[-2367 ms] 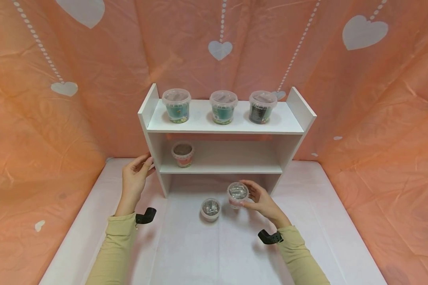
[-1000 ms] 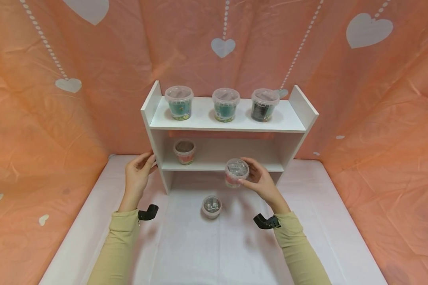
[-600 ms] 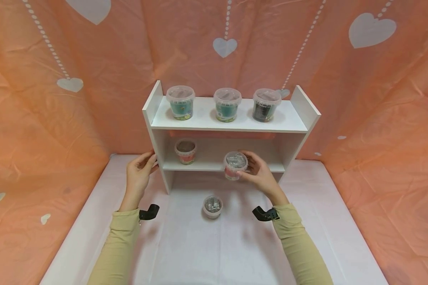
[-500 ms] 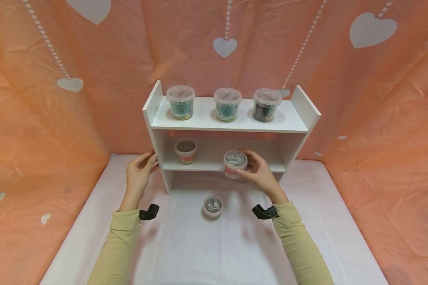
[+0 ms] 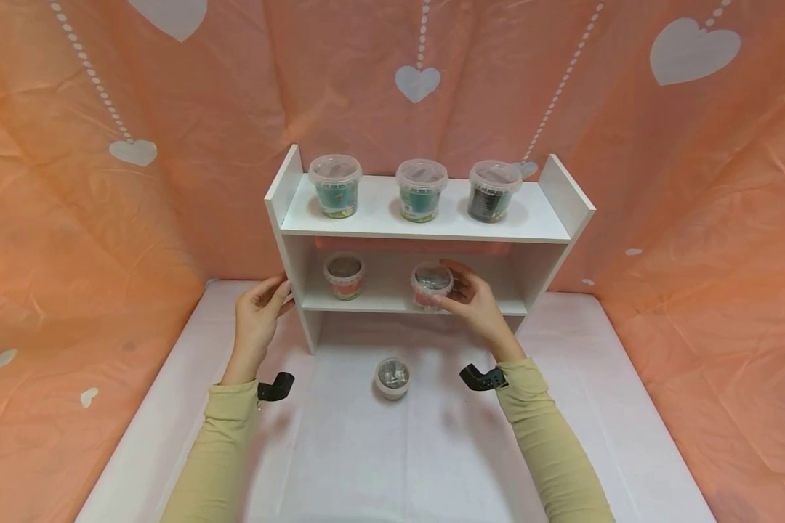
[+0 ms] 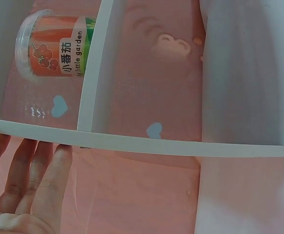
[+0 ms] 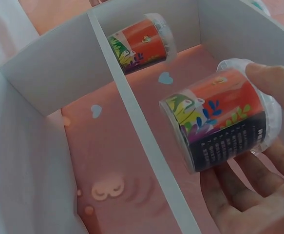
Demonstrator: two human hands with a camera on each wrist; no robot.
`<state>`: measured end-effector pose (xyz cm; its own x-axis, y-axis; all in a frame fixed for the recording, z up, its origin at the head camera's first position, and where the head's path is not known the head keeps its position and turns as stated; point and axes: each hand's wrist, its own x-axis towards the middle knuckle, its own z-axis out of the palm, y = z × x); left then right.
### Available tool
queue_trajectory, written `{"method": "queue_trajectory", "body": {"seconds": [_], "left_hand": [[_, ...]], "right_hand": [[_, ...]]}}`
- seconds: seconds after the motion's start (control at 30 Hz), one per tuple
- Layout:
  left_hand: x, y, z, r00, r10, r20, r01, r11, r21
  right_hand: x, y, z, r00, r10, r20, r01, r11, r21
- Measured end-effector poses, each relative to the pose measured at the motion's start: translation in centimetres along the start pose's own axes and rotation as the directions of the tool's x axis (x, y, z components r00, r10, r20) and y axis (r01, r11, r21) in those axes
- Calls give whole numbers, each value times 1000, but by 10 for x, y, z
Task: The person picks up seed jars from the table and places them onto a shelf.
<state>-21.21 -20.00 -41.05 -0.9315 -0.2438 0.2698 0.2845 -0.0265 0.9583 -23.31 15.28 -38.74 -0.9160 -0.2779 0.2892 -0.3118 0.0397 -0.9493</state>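
Observation:
My right hand [image 5: 476, 305] grips a small clear plastic tub [image 5: 425, 296] with a red label, thumb on the near side and fingers behind. In the right wrist view this tub [image 7: 219, 119] is held by its lid end and stands apart from the middle shelf board [image 7: 146, 141]. Another red-labelled tub [image 5: 345, 276] rests on the middle shelf at left; tomatoes are printed on its label [image 6: 59, 46]. My left hand [image 5: 255, 323] touches the outside of the white shelf unit's left panel [image 5: 291, 280], its fingers [image 6: 49, 180] mostly straight.
Three lidded tubs line the top shelf: two green-labelled, a left one [image 5: 336, 187] and a middle one [image 5: 421, 192], and one dark-labelled [image 5: 490, 192]. One more tub [image 5: 392, 378] stands on the white table [image 5: 347, 457] before the unit. An orange curtain [image 5: 340, 87] hangs behind.
My right hand has lifted the red-labelled tub from near the table up and forward to the middle shelf's opening. The left hand stays at the side panel. The view has shifted slightly.

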Motion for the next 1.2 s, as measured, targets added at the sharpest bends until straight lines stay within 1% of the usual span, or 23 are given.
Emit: {"method": "queue_trajectory", "body": {"seconds": [0.17,0.3,0.37,0.43,0.6,0.73,0.87,0.97,1.2], "left_hand": [[0,0,0,1000,-3,-5,3,1000,-8],[0,-2,0,1000,1,-9,-1,1000,-20],[0,-2,0,1000,3,-11,-3,1000,-18],[0,-2,0,1000,3,-12,-3,1000,-20],[0,-2,0,1000,-3,-10,3,1000,-7],[0,-1,0,1000,3,-3,-3,1000,6],[1,-1,0,1000,7,-1,-7,1000,7],[1,-1,0,1000,5,-2,-4,1000,8],[0,-1,0,1000,1,-5,-1,1000,7]], "right_hand": [[9,22,-4,1000,-12,-1,12,1000,-9],[11,23,-2,1000,-17,9,17,1000,-5],[12,21,-2,1000,-16,14,16,1000,5],[11,15,0,1000,-13,18,13,1000,-2],[8,-2,5,1000,3,14,-2,998,-57],[10,-3,6,1000,27,-2,-27,998,-58],[13,-4,8,999,52,-11,-53,998,-23],[14,-3,9,999,52,-7,-52,999,-3],[18,-4,11,1000,13,-2,-13,999,-29]]}}
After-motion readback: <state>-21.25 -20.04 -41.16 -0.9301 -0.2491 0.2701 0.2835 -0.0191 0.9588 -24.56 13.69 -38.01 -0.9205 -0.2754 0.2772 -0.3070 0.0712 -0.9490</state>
